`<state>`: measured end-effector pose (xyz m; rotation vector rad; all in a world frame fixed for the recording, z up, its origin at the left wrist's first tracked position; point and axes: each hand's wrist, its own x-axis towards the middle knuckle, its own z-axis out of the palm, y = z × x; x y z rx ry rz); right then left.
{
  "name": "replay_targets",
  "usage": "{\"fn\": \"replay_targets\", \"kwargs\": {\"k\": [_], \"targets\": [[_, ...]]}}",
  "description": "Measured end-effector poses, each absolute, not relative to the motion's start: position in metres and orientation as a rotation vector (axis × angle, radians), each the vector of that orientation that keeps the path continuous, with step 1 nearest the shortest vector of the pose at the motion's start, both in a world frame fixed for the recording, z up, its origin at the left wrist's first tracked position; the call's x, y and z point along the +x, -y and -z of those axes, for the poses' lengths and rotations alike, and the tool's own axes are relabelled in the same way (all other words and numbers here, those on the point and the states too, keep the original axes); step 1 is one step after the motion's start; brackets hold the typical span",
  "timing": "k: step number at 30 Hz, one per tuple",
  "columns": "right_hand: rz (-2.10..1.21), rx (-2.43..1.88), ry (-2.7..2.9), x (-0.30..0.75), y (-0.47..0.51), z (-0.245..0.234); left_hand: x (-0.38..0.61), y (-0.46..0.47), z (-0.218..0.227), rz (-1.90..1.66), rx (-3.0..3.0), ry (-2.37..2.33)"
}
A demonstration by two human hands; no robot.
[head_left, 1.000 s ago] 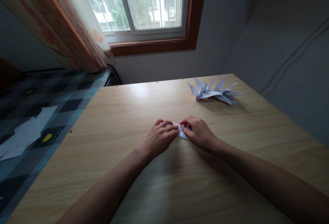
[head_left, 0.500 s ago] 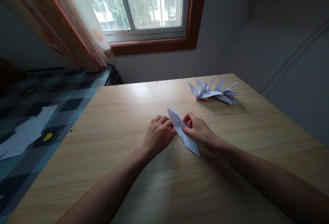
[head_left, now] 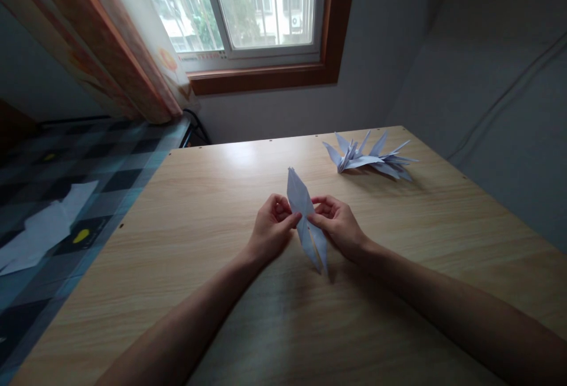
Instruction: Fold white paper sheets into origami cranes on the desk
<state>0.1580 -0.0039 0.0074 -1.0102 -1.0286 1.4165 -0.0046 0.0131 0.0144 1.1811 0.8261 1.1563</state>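
A folded white paper [head_left: 299,194], long and diamond-shaped, stands out between my two hands over the middle of the table. Its lower half splits into two narrow points toward me, and its upper tip points to the window. My left hand [head_left: 275,223] pinches its left edge near the middle, thumb in front and fingers behind. On the opposite edge my right hand [head_left: 339,225] pinches it the same way. The fingertips behind the paper are partly hidden. Farther back on the right lie several folded paper cranes [head_left: 370,159], bunched together.
The wooden table [head_left: 212,209] reaches to the wall below a barred window [head_left: 266,5]. To the left, lower sheets of white paper [head_left: 44,232] rest on a checked cloth [head_left: 124,164]. A patterned curtain [head_left: 110,38] hangs beside the window.
The folded paper has been turned more upright and lifted, its two lower points now parted. My left hand, flatter against it before, now pinches its left edge. The cranes have not moved.
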Motion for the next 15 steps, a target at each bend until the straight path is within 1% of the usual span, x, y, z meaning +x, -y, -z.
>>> {"fn": "replay_targets", "kwargs": {"k": [8, 15], "targets": [[-1.396, -1.092, 1.249, 0.1601, 0.0034, -0.0083, -0.0020, -0.0110, -0.0113, -1.154, 1.116, -0.785], [-1.296, -1.131, 1.368, 0.1625, 0.0039, -0.0101, -0.0036, -0.0065, -0.0158, -1.039, 1.171, -0.786]]}}
